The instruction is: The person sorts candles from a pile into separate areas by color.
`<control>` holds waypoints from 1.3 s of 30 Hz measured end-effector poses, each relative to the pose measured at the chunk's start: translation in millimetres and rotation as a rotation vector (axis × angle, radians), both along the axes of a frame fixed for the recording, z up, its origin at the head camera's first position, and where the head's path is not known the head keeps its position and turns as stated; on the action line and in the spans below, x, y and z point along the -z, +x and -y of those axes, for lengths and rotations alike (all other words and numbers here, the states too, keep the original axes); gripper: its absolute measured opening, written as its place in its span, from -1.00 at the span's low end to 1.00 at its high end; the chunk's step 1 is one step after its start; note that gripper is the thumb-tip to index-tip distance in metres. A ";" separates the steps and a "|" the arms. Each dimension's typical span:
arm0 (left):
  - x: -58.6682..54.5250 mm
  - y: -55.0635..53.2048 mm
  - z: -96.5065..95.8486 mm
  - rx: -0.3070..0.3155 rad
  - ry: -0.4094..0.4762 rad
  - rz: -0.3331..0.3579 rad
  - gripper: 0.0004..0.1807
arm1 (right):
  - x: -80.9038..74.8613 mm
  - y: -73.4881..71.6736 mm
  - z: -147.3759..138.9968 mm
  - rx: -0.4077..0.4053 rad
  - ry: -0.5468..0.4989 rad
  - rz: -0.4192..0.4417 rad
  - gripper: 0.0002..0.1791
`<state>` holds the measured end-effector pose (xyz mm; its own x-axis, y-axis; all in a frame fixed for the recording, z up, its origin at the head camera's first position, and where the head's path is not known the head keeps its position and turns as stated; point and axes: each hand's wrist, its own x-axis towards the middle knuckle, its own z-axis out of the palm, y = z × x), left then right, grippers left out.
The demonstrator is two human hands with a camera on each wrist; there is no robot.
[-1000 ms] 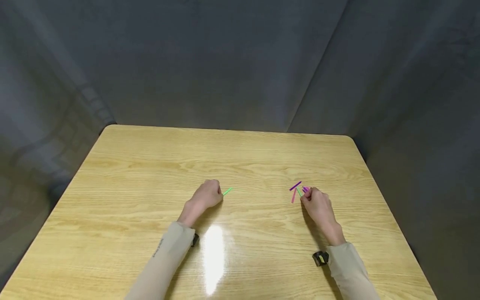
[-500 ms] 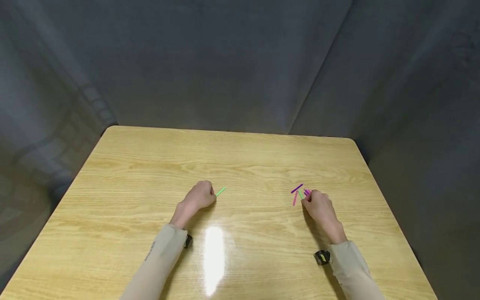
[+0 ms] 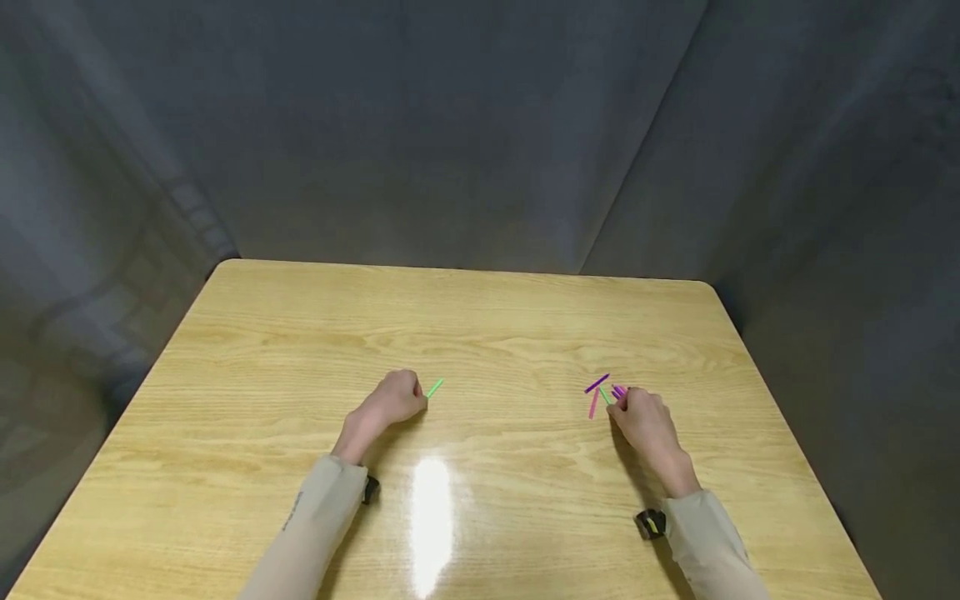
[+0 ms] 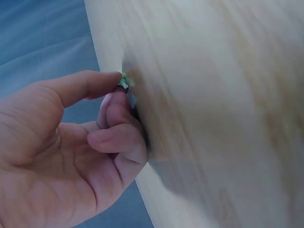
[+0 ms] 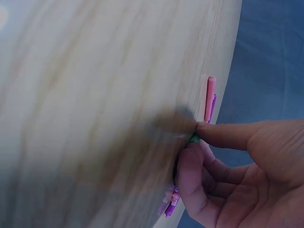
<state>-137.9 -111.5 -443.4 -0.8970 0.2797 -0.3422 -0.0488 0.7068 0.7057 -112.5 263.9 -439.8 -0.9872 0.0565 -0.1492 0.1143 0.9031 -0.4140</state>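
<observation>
So the left hand [image 3: 390,397] has thumb and finger closed in a pinch on one end of a light green stick [image 3: 435,388], left of mid-table [image 3: 480,333], can't tell if it's touching the wood. Over on the right, the right hand [image 3: 647,422] is pinching another green stick [image 3: 604,396] the same way, right beside a loose purple stick [image 3: 597,383] and pink stick [image 3: 594,404]

– What's behind the table [image 3: 300,333]?
– A dark grey-blue curtain [image 3: 450,125], hanging along the far edge and both sides, with a slanting seam [image 3: 643,137] right of centre.
– And the table itself?
– Pale wood grain, rounded far corners, and a bright white glare [image 3: 431,525] on its near half.
</observation>
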 end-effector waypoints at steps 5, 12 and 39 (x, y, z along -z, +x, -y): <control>3.8 2.0 1.9 -0.003 -0.005 -0.012 -0.83 | 1.5 2.8 -0.8 -0.005 -0.001 -0.005 -0.69; 5.1 1.9 6.8 0.037 -0.020 -0.011 -0.93 | 2.7 4.4 -0.5 -0.010 0.002 -0.018 -0.79; 0.4 -2.0 13.7 0.051 -0.019 -0.033 -0.84 | -1.4 -3.0 2.8 0.008 -0.034 -0.070 -0.84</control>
